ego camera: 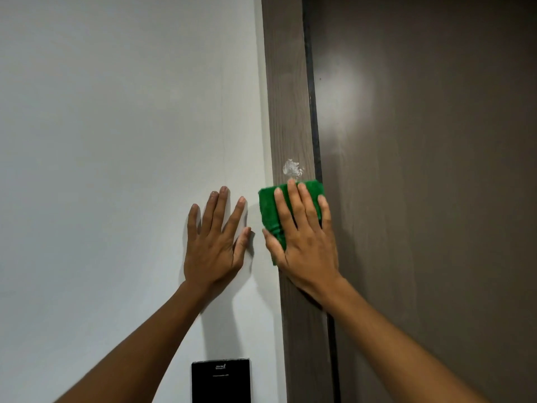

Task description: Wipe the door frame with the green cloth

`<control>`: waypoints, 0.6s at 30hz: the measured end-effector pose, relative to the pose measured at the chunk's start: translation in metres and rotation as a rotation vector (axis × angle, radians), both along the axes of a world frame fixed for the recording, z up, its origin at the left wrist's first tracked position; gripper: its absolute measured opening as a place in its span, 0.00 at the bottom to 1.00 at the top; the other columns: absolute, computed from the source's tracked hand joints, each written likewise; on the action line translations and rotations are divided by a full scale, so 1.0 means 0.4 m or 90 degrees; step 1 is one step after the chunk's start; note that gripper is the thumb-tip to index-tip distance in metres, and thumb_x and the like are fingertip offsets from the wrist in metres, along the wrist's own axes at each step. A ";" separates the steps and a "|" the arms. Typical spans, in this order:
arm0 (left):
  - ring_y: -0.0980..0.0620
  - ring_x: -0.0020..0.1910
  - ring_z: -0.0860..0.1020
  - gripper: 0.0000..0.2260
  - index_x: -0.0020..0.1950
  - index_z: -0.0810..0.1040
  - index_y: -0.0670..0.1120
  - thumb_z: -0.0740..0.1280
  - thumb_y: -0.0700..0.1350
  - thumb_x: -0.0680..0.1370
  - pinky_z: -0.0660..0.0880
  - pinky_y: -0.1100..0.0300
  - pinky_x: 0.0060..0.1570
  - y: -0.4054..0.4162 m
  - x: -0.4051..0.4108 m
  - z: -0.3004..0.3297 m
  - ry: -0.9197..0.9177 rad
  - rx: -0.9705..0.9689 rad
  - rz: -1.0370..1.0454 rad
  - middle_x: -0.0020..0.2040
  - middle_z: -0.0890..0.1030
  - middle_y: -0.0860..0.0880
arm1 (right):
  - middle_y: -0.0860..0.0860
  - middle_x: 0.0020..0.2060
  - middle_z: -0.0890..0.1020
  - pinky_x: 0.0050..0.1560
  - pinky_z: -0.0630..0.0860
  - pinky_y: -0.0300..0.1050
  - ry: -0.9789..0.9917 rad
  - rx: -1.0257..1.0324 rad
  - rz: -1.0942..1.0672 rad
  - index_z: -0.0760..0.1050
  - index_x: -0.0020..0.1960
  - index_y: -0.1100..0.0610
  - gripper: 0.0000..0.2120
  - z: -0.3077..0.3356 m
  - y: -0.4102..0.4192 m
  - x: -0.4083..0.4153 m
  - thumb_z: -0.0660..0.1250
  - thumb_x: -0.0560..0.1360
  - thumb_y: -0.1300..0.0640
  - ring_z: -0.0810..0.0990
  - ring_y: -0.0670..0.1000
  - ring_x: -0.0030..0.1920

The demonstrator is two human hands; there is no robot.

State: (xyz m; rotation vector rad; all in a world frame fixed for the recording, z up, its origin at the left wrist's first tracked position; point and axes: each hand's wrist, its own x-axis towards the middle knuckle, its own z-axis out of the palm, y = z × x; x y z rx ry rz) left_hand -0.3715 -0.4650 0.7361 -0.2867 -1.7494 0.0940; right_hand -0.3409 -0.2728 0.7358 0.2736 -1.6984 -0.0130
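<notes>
Green cloth (268,212) flat on door frame (286,112)

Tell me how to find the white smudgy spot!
Find the tall brown wooden door frame standing between the white wall and the dark door. Halfway up, just above the green cloth pressed flat under the right hand, sits the white smudge, the only pale blotch on that wood.

Left hand (213,245) flat on wall (116,141), just left of right hand (305,242). Right hand lies on cloth (268,210), cloth on door frame (287,97). Smear (292,168) on frame just above right fingertips. Door (436,170) right of right hand. Wall panel (220,381) below left hand.
</notes>
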 end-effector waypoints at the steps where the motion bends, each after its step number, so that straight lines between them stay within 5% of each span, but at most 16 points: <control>1: 0.47 0.80 0.46 0.27 0.80 0.50 0.52 0.46 0.59 0.82 0.45 0.42 0.78 -0.001 0.000 -0.002 -0.002 0.001 0.002 0.82 0.49 0.45 | 0.55 0.79 0.53 0.77 0.46 0.58 -0.006 -0.010 -0.004 0.49 0.79 0.54 0.35 0.016 -0.007 0.000 0.54 0.78 0.39 0.49 0.54 0.79; 7: 0.46 0.80 0.51 0.27 0.78 0.58 0.51 0.49 0.59 0.81 0.49 0.41 0.77 -0.002 0.017 0.041 -0.020 0.014 -0.038 0.81 0.54 0.44 | 0.55 0.79 0.52 0.77 0.45 0.57 -0.033 -0.020 -0.008 0.48 0.79 0.54 0.35 -0.155 -0.024 0.001 0.54 0.78 0.40 0.49 0.55 0.79; 11: 0.46 0.80 0.49 0.28 0.79 0.54 0.51 0.49 0.59 0.81 0.49 0.41 0.77 -0.003 0.026 0.066 -0.020 0.041 -0.034 0.81 0.51 0.44 | 0.53 0.79 0.54 0.78 0.46 0.56 -0.062 0.001 -0.002 0.51 0.78 0.54 0.34 -0.275 0.009 0.020 0.55 0.78 0.39 0.51 0.52 0.78; 18: 0.47 0.80 0.46 0.28 0.80 0.51 0.52 0.47 0.60 0.81 0.48 0.42 0.78 -0.009 0.000 0.062 0.015 0.033 -0.012 0.82 0.49 0.45 | 0.55 0.79 0.50 0.78 0.41 0.57 0.002 -0.159 0.048 0.47 0.79 0.56 0.35 0.044 -0.003 0.012 0.53 0.79 0.40 0.45 0.53 0.79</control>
